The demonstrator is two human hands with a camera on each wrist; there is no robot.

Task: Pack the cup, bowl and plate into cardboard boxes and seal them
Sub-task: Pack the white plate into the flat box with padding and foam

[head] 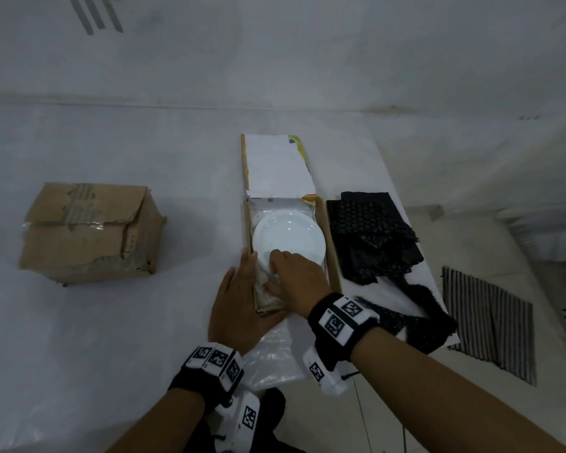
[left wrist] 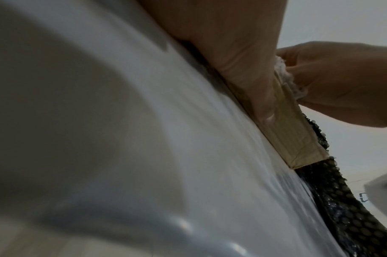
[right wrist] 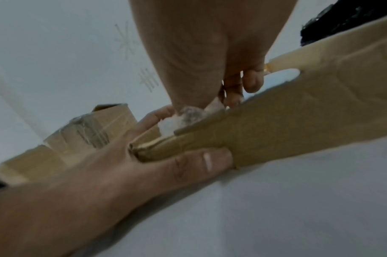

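Note:
A white plate (head: pixel 288 233) lies in a shallow open cardboard box (head: pixel 329 256) at the table's middle, with the lid (head: pixel 275 165) folded back away from me. My left hand (head: pixel 242 289) braces the box's near left corner, straight fingers along the left wall and thumb (right wrist: pixel 205 160) flat on the front wall (right wrist: pixel 298 121). My right hand (head: pixel 285 266) reaches into the box over the plate's near rim. Its curled fingers pinch crumpled white padding (right wrist: pixel 179 120) there, which also shows in the left wrist view as padding (left wrist: pixel 285 76) above the box wall (left wrist: pixel 293 139). No cup or bowl is in view.
A taped brown box (head: pixel 89 233) stands at the left. Black bubble wrap (head: pixel 373 237) lies right of the open box, near the table's right edge. A clear plastic bag (head: pixel 272 358) lies at the front edge. A striped mat (head: pixel 490 322) is on the floor.

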